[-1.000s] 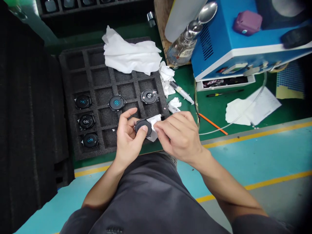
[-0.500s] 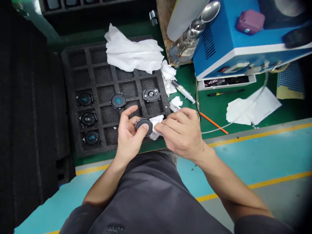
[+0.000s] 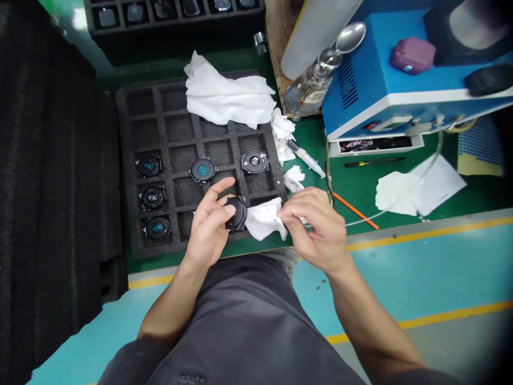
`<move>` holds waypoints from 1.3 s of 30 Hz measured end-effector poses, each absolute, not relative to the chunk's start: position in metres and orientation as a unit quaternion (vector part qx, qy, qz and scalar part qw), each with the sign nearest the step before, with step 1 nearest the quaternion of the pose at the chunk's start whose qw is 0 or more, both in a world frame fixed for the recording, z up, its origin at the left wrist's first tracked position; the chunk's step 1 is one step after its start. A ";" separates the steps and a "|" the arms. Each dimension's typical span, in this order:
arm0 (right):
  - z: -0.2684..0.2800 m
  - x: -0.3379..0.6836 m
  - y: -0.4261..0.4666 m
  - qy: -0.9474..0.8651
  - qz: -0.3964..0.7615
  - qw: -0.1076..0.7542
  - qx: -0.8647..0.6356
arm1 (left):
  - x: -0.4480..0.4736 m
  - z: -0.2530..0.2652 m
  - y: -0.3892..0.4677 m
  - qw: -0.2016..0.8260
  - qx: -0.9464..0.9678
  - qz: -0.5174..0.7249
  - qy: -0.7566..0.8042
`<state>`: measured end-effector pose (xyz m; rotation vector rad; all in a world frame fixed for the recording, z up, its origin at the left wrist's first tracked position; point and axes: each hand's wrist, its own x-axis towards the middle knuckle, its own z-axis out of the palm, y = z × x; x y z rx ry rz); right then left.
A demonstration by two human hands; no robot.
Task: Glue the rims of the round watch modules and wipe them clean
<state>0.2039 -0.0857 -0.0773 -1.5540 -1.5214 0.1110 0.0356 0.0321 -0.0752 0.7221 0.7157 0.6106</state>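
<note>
Between the thumb and fingers of my left hand (image 3: 210, 227) is a round black watch case (image 3: 239, 213) without a strap, its dark face turned up. My right hand (image 3: 315, 224) pinches a white wipe (image 3: 264, 219), which stretches left until it meets the watch case's right edge. Both hands are over the near right part of a black foam tray (image 3: 132, 251). Several more watch cases lie in the tray, among them one on a divider (image 3: 203, 169) with a blue mark and one at the right (image 3: 255, 161).
A large white cloth (image 3: 228, 96) covers the tray's far side. To the right lie a crumpled wipe (image 3: 294, 178), a syringe (image 3: 306, 159), an orange stick (image 3: 356, 211) and a thin clear tube. Behind them stand a glass bottle (image 3: 306, 91) and a blue machine (image 3: 368, 69).
My right hand has drawn away to the right, and the wipe now spreads out between the hands. The watch case has tilted in my left hand. The whole view has shifted slightly.
</note>
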 end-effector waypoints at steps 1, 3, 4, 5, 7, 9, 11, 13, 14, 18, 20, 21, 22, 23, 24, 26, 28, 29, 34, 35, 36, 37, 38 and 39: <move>-0.077 0.203 -0.086 -0.617 0.043 0.467 -0.632 | 0.035 -0.075 0.032 0.831 0.338 0.288 0.335; -0.075 0.202 -0.085 -0.614 0.038 0.470 -0.633 | 0.033 -0.076 0.033 0.833 0.334 0.290 0.333; -0.075 0.202 -0.085 -0.612 0.035 0.471 -0.635 | 0.033 -0.076 0.033 0.833 0.332 0.291 0.332; -0.074 0.202 -0.085 -0.610 0.034 0.470 -0.637 | 0.033 -0.076 0.032 0.835 0.329 0.292 0.331; -0.074 0.202 -0.086 -0.605 0.030 0.468 -0.644 | 0.033 -0.076 0.031 0.836 0.327 0.297 0.326; -0.074 0.203 -0.088 -0.593 0.023 0.469 -0.654 | 0.034 -0.076 0.030 0.836 0.328 0.303 0.318; -0.074 0.206 -0.090 -0.577 0.012 0.463 -0.673 | 0.034 -0.076 0.030 0.839 0.328 0.304 0.311; -0.073 0.209 -0.093 -0.569 -0.004 0.420 -0.707 | 0.034 -0.075 0.031 0.848 0.320 0.294 0.302; -0.072 0.211 -0.094 -0.570 -0.015 0.385 -0.726 | 0.034 -0.074 0.032 0.855 0.314 0.287 0.297; -0.069 0.219 -0.106 -0.570 -0.047 0.244 -0.783 | 0.032 -0.071 0.038 0.876 0.288 0.263 0.284; -0.068 0.225 -0.113 -0.562 -0.054 0.201 -0.800 | 0.033 -0.068 0.038 0.878 0.278 0.260 0.290; -0.068 0.228 -0.117 -0.559 -0.054 0.184 -0.806 | 0.034 -0.067 0.037 0.876 0.273 0.262 0.298; -0.069 0.231 -0.120 -0.556 -0.054 0.174 -0.811 | 0.035 -0.065 0.036 0.873 0.269 0.267 0.308; -0.069 0.235 -0.123 -0.554 -0.050 0.169 -0.814 | 0.036 -0.064 0.035 0.867 0.264 0.274 0.320; -0.070 0.237 -0.125 -0.552 -0.044 0.168 -0.815 | 0.037 -0.062 0.033 0.862 0.259 0.281 0.332; -0.071 0.241 -0.129 -0.546 -0.033 0.175 -0.819 | 0.039 -0.058 0.031 0.855 0.253 0.288 0.349; -0.071 0.242 -0.130 -0.537 -0.020 0.187 -0.822 | 0.041 -0.057 0.030 0.854 0.250 0.286 0.356; -0.070 0.241 -0.129 -0.528 -0.012 0.200 -0.825 | 0.042 -0.056 0.030 0.854 0.252 0.284 0.357; -0.065 0.233 -0.121 -0.463 0.082 0.312 -0.826 | 0.042 -0.062 0.025 0.807 0.355 0.313 0.353; -0.065 0.233 -0.120 -0.457 0.101 0.316 -0.825 | 0.042 -0.064 0.024 0.790 0.389 0.317 0.351; -0.065 0.233 -0.119 -0.458 0.115 0.306 -0.827 | 0.042 -0.065 0.022 0.777 0.420 0.316 0.347; -0.066 0.233 -0.119 -0.461 0.122 0.286 -0.831 | 0.043 -0.065 0.020 0.768 0.446 0.310 0.341; -0.068 0.234 -0.119 -0.466 0.124 0.262 -0.836 | 0.044 -0.065 0.017 0.762 0.467 0.298 0.334; -0.069 0.235 -0.120 -0.473 0.121 0.240 -0.839 | 0.047 -0.065 0.015 0.760 0.485 0.283 0.327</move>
